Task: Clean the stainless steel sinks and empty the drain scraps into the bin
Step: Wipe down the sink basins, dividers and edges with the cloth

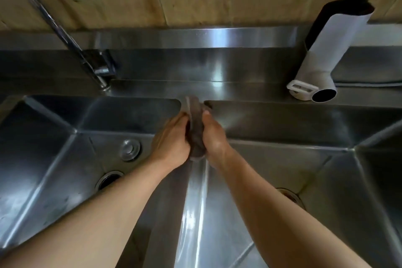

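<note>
Both hands clench one dark cloth (196,130) over the divider (195,202) between two steel sinks: left hand (171,139) and right hand (214,137) wrapped around it, fingers mostly hidden. Left sink (54,159) shows a drain (108,179) half covered by the forearm; right sink's (326,169) drain (290,196) is barely visible.
</note>
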A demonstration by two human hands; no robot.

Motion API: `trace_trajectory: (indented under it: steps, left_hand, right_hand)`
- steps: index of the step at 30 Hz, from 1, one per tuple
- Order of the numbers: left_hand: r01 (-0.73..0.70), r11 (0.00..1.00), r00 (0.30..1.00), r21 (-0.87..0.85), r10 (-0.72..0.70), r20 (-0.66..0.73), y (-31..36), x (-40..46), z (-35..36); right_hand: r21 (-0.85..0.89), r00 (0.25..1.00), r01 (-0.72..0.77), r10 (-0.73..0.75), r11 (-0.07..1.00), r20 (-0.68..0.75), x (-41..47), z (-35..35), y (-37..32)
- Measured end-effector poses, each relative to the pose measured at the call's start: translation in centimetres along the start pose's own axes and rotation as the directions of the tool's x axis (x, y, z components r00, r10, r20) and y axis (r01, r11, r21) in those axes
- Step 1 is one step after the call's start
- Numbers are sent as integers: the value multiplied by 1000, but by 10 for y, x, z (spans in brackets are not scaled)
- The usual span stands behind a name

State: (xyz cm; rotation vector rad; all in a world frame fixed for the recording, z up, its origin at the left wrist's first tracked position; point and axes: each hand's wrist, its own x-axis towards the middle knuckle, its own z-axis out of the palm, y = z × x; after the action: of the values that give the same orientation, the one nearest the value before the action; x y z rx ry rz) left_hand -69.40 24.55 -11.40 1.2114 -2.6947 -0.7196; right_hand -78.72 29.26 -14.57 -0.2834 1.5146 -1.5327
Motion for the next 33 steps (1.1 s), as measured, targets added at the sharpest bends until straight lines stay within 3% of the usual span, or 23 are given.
trace_trajectory:
  steps: [3,7,14,18,21,24,29,33]
  left_hand:
    - [-32,999,998,20,33,-51,-5,3,9]
    - [-85,992,990,89,95,-109,-18,-1,20]
    - [-172,974,968,150,195,-157,-30,-1,30]
    - [-188,969,962,159,215,-169,-34,2,34]
    - [-175,971,965,162,202,-167,-35,1,35]
    - [-170,970,967,174,198,-161,-37,3,35]
    - [-114,981,981,160,136,-136,-26,-10,24]
    - [-150,968,965,202,188,-184,-25,-50,27]
  right_hand:
    - [-46,996,79,-80,996,-29,19,13,28]
    - [42,997,53,-51,998,-54,32,8,53]
    - [-52,988,-152,149,987,-46,74,-21,130]
    - [-117,981,-195,192,974,-41,91,-29,152]
    - [-129,972,-232,226,964,-61,85,-23,142]
    - [-41,968,-250,251,967,14,50,-15,111]
    - [72,990,-110,103,991,93,-20,-9,62]
    - [6,992,-85,84,996,92,-40,-6,63]
